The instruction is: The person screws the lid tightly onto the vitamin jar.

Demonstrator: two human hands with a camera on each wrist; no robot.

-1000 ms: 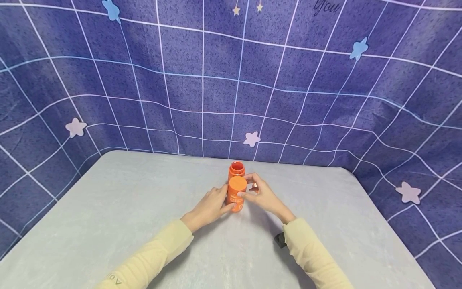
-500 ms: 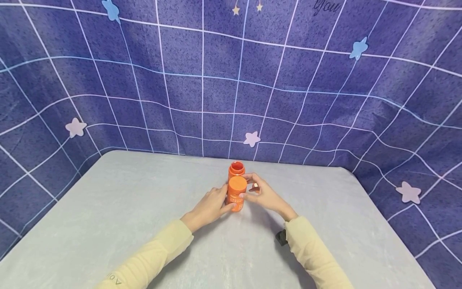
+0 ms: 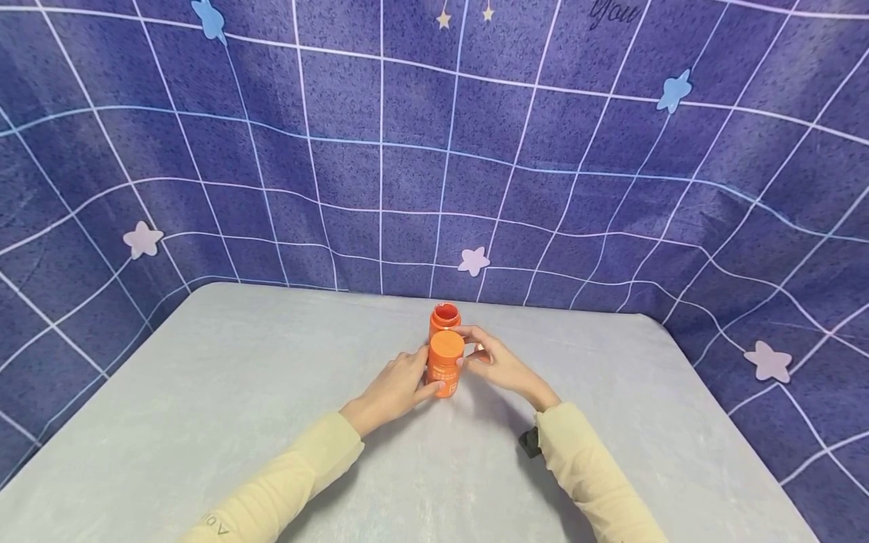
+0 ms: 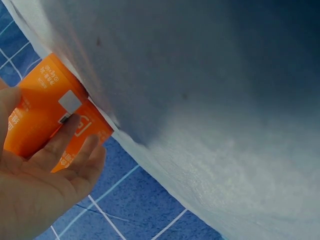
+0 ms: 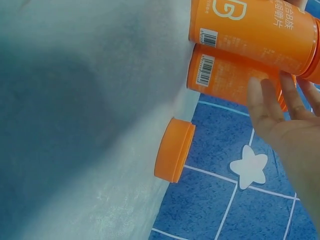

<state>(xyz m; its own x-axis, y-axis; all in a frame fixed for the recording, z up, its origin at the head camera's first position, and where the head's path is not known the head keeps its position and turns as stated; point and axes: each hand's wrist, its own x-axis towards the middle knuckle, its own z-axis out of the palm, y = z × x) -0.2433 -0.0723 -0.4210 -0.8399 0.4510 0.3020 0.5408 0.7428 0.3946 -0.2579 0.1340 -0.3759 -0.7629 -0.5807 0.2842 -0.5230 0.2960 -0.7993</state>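
A capped orange bottle (image 3: 444, 379) stands upright in the middle of the table. Directly behind it is a second orange bottle (image 3: 444, 323), its mouth uncovered. My left hand (image 3: 397, 386) grips the capped bottle low on its left, thumb at the front. Around the orange cap (image 3: 447, 345) of this bottle curl the thumb and fingers of my right hand (image 3: 498, 364). A loose orange cap (image 5: 173, 150) stands on the table beside the bottles in the right wrist view; the right hand mostly hides it from the head view.
The pale grey table (image 3: 271, 339) ends at a dark blue curtain (image 3: 353, 181) with white grid lines and stars. A black device (image 3: 530, 443) shows under the right sleeve.
My right thumb has shifted from the front of the capped bottle to its right side, and the right wrist has turned slightly. The left hand and both bottles keep their places.
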